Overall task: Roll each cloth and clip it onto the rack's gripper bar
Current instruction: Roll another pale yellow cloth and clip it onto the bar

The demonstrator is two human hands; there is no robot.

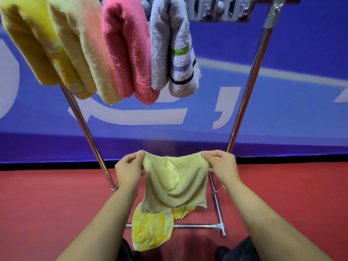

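Both hands hold one yellow cloth [175,183] up in front of the rack [243,113]. The left hand [130,168] pinches the top left corner with thumb and curled fingers. The right hand [220,164] pinches the top right corner the same way. The cloth hangs down flat between them and sags in the middle. It is not rolled yet. Its lower end, with bright yellow patches, hangs down low in front of the bottom rail [195,226]; I cannot tell if it touches it.

What could go wrong? Each hand only has a small bit of corner. If one pinch slips, that side can drop and the cloth can fall on the red floor [47,204]. The long bottom part could catch on the rail or drag on the floor when the rolling starts. A loose roll could open up again, and then the clip may not hold it. The free clips [222,8] are high up at the top right, well away from the hands, so the roll may come apart on the way up.

There is no box or bin here. The bar [207,18] at the top does the holding. Four rolled cloths hang from it side by side: yellow [28,44], pale peach [82,53], pink [128,53] and grey [173,53] with stripes.
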